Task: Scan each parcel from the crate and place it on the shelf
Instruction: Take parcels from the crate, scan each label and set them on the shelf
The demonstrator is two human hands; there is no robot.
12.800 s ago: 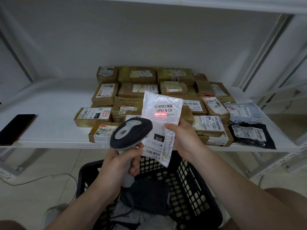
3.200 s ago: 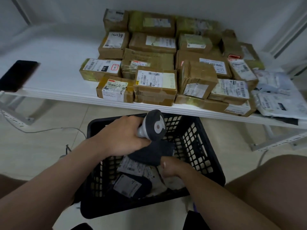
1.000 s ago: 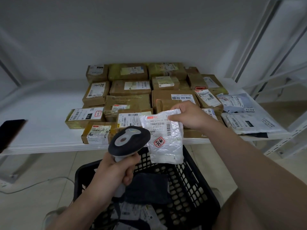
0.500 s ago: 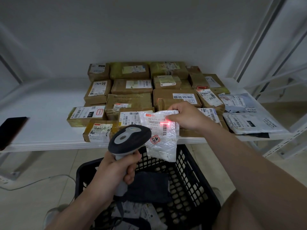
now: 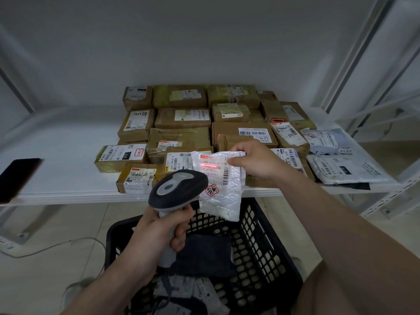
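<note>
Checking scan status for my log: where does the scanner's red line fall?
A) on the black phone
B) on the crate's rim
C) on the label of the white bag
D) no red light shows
C: the red line crosses the label of the white bag pinched by the right hand, with the scanner in the left hand aimed at it.

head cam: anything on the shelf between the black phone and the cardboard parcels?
Nothing. In the head view the shelf is bare white surface between the black phone at its left and the nearest cardboard parcels.

Black slab (image 5: 19, 177), perhaps a phone
</note>
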